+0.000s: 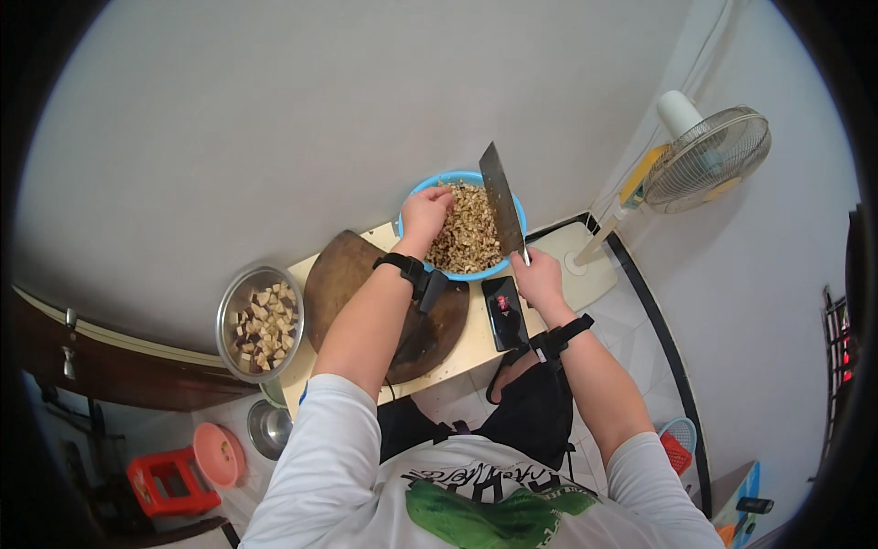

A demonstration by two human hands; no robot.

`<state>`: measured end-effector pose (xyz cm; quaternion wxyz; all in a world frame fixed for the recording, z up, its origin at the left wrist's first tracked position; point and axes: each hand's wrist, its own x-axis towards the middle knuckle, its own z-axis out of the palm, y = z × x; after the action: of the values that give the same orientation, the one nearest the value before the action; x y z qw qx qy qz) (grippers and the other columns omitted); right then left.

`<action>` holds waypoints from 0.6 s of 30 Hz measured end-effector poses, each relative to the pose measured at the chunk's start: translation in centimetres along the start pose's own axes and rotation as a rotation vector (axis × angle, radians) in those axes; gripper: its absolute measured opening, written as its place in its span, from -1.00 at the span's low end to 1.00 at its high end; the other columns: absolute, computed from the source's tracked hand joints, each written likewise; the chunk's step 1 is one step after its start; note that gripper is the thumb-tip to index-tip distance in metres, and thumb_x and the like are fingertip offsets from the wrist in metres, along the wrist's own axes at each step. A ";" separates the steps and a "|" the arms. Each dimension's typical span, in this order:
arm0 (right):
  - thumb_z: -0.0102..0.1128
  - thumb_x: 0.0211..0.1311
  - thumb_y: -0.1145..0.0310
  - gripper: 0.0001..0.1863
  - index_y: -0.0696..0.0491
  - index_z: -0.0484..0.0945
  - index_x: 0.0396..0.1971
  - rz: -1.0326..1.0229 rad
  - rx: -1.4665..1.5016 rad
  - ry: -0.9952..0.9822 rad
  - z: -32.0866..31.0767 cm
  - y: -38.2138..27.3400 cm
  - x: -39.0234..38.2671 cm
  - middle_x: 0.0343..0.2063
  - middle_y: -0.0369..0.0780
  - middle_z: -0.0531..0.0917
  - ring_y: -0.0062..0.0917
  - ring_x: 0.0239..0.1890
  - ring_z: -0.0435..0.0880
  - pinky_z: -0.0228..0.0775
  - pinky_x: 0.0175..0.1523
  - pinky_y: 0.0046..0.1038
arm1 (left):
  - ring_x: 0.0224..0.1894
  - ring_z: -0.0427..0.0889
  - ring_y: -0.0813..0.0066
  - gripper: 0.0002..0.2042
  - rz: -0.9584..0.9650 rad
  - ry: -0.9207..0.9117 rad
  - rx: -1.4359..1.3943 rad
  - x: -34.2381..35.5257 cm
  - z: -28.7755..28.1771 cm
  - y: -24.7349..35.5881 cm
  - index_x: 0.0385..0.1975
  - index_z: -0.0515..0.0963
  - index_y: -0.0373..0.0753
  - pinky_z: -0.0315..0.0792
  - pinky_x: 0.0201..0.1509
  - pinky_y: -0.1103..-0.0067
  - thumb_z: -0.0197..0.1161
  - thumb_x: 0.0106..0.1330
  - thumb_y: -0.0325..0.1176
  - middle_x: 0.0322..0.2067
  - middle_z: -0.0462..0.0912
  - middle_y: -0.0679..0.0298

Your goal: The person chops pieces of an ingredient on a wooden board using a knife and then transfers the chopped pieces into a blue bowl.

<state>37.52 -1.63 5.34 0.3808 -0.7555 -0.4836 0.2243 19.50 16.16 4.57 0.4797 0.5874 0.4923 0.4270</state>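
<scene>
My right hand (538, 279) grips a cleaver (499, 197) by its handle, the broad blade tilted up along the right side of a blue basin (522, 220). Small brown and pale chopped pieces (468, 229) fill much of that basin. Over its left part is my left hand (425, 215), fingers drawn together close to the blade's flat side; whether anything is between them is too small to make out. Below my left forearm lies a round wooden chopping board (343, 284), partly covered by the arm. A dark band with a small box sits on each wrist.
A metal bowl (221, 320) of dark-skinned pale cubes (267, 328) stands left of the board. The phone (506, 316) lies on the cream table (480, 355). At right stands a fan (709, 156). Lower left are a red stool (146, 489), pink basin (219, 455) and steel bowl (268, 430).
</scene>
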 end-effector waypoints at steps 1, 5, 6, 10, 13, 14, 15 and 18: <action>0.18 0.24 0.12 -0.62 0.20 0.65 -0.39 0.022 -0.020 0.014 -0.6 -0.2 -0.1 -0.45 0.11 0.67 0.07 -0.30 0.66 0.49 -0.12 -0.03 | -0.23 0.77 0.28 -0.69 -0.005 -0.007 -0.005 -0.1 0.3 0.8 -0.05 0.70 -0.33 0.59 -0.04 0.39 0.27 0.38 -0.23 -0.21 0.79 0.14; 0.17 0.25 0.13 -0.63 0.19 0.64 -0.40 -0.033 -0.060 0.023 -1.5 -0.7 -0.5 -0.50 0.10 0.66 0.06 -0.34 0.67 0.50 -0.17 -0.04 | -0.24 0.74 0.19 -0.67 0.212 0.095 0.453 -0.1 0.8 1.6 0.01 0.69 -0.14 0.57 -0.05 0.38 0.33 0.32 -0.15 -0.20 0.77 0.11; 0.18 0.24 0.13 -0.64 0.20 0.63 -0.41 -0.050 -0.052 0.025 -1.3 -1.4 -0.8 -0.50 0.10 0.66 0.06 -0.35 0.66 0.49 -0.18 -0.04 | -0.25 0.73 0.15 -0.67 0.449 0.240 0.471 0.2 0.2 0.4 -0.04 0.72 -0.10 0.56 -0.05 0.37 0.32 0.31 -0.07 -0.24 0.77 0.12; 0.22 0.24 0.14 -0.64 0.21 0.61 -0.45 -0.054 -0.026 0.055 -2.8 -0.8 -1.5 -0.57 0.09 0.62 0.05 -0.42 0.65 0.47 -0.27 -0.09 | -0.29 0.72 0.11 -0.65 0.134 -0.001 0.611 -0.3 0.9 2.9 -0.20 0.76 -0.15 0.55 -0.11 0.34 0.27 0.33 0.00 -0.37 0.77 0.13; 0.25 0.24 0.14 -0.63 0.21 0.61 -0.45 -0.064 0.037 -0.009 -3.3 -2.0 -3.2 -0.60 0.08 0.60 0.04 -0.47 0.63 0.45 -0.33 -0.12 | -0.33 0.72 0.06 -0.56 0.493 0.354 0.619 -0.7 -0.2 1.6 -0.45 0.74 -0.19 0.50 -0.11 0.20 0.17 0.34 0.09 -0.49 0.72 0.05; 0.27 0.24 0.14 -0.63 0.21 0.61 -0.46 -0.051 0.070 -0.029 -4.2 -1.7 -3.8 -0.62 0.07 0.59 0.03 -0.48 0.63 0.44 -0.35 -0.13 | -0.33 0.72 0.04 -0.59 0.265 0.195 0.557 -1.8 -0.2 4.3 -0.45 0.73 -0.19 0.51 -0.12 0.20 0.21 0.32 0.05 -0.48 0.72 0.05; 0.27 0.24 0.14 -0.63 0.21 0.61 -0.46 -0.051 0.071 -0.034 -4.6 -2.0 -4.8 -0.62 0.07 0.59 0.03 -0.48 0.63 0.44 -0.35 -0.13 | -0.33 0.72 0.02 -0.63 0.029 0.056 0.505 -2.7 -1.3 5.8 -0.44 0.73 -0.19 0.53 -0.13 0.21 0.24 0.31 0.01 -0.46 0.72 0.04; 0.28 0.27 0.14 -0.63 0.21 0.61 -0.44 -0.126 0.057 -0.199 -4.3 -3.2 -8.6 -0.61 0.08 0.60 0.05 -0.48 0.62 0.44 -0.37 -0.14 | -0.37 0.72 0.07 -0.71 0.260 0.275 0.489 -3.7 -5.4 1.0 -0.43 0.73 -0.19 0.54 -0.22 0.23 0.30 0.29 -0.08 -0.49 0.72 0.08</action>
<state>35.08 -10.14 10.29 0.3656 -0.6864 -0.5589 0.2876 13.82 13.21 6.36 0.1944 0.6803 0.5615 0.4291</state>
